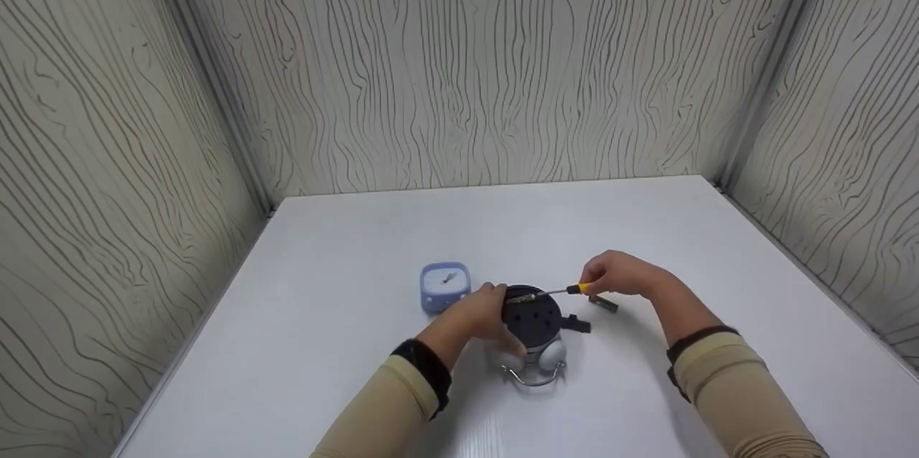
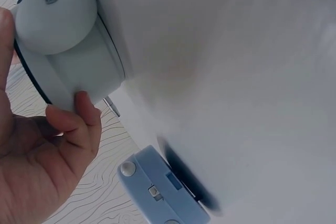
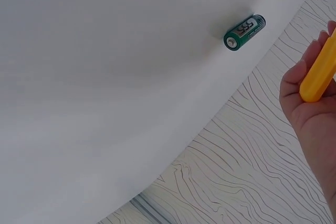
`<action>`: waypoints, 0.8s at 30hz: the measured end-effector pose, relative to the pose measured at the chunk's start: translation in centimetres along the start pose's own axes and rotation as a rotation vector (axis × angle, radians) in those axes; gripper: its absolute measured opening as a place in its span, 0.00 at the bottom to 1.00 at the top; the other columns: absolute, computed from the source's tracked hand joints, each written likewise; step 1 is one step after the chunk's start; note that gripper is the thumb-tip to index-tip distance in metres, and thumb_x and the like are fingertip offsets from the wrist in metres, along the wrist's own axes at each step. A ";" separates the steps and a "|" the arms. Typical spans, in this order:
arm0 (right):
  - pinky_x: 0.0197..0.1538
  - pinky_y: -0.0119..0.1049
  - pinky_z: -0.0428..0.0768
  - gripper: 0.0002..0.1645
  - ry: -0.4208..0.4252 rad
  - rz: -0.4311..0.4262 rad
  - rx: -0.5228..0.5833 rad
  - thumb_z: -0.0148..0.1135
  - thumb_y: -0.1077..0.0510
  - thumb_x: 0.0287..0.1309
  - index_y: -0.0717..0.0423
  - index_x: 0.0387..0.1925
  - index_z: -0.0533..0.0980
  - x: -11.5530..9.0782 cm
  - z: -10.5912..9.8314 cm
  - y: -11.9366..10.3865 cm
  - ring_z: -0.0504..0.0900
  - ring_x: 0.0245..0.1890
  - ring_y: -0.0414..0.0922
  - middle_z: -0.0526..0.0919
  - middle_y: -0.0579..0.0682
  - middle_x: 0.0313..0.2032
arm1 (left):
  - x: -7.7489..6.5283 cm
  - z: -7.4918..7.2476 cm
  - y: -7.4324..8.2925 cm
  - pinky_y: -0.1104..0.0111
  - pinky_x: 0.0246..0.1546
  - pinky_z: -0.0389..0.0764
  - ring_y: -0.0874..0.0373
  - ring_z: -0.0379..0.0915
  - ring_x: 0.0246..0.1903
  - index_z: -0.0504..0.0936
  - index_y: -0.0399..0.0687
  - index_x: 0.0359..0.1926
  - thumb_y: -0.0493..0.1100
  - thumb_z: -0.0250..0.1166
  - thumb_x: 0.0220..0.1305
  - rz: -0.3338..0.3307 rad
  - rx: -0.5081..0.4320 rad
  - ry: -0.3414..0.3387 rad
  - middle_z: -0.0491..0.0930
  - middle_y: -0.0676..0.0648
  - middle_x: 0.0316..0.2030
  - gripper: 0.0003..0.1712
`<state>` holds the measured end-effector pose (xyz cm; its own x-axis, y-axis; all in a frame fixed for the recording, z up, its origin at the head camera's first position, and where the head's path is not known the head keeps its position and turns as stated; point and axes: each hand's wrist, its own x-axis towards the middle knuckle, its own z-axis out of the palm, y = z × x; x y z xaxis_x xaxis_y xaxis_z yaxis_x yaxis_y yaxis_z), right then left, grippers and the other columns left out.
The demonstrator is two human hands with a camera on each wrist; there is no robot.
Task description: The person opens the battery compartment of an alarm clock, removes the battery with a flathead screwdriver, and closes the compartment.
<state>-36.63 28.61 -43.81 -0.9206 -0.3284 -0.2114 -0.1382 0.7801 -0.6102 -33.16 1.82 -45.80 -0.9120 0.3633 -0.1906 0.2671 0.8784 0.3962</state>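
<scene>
A twin-bell alarm clock (image 1: 535,325) lies face down, its black back up and its bells toward the person. My left hand (image 1: 482,314) grips its side; in the left wrist view the left fingers (image 2: 79,124) curl against the pale casing (image 2: 92,74). My right hand (image 1: 619,273) holds a screwdriver (image 1: 574,289) by its yellow handle (image 3: 317,74). The shaft reaches left to a slot in the clock's back, where a thin gold-green thing shows, too small to identify. Beneath the right hand, a green battery (image 3: 244,32) lies on the table.
A small blue square clock (image 1: 445,287) stands left of the left hand. A small black piece (image 1: 576,324) juts out at the right of the alarm clock. The white table (image 1: 323,264) is bounded by wood-patterned panels (image 1: 467,70) at the back and sides.
</scene>
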 end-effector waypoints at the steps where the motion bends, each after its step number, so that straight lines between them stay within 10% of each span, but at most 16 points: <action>1: 0.36 0.37 0.72 0.03 0.001 -0.002 0.001 0.63 0.61 0.53 0.52 0.30 0.81 -0.1 -0.1 -0.1 0.72 0.31 0.46 0.78 0.48 0.29 | 0.0 0.0 0.0 0.57 0.54 0.70 0.51 0.69 0.50 0.61 0.48 0.65 0.63 0.79 0.18 -0.003 0.000 -0.001 0.70 0.47 0.52 0.67; 24: 0.50 0.51 0.74 0.16 0.366 0.224 0.017 0.60 0.55 0.57 0.60 0.44 0.79 -1.5 -2.3 1.8 0.72 0.46 0.57 0.76 0.61 0.46 | -0.1 0.1 -0.3 0.57 0.54 0.70 0.50 0.69 0.52 0.62 0.46 0.64 0.62 0.79 0.20 0.034 -0.008 0.014 0.70 0.46 0.52 0.65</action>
<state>-36.28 31.72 -42.85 -0.9965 0.0605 -0.0571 0.0826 0.8009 -0.5931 -33.14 1.59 -45.95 -0.9067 0.3885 -0.1644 0.2956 0.8631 0.4094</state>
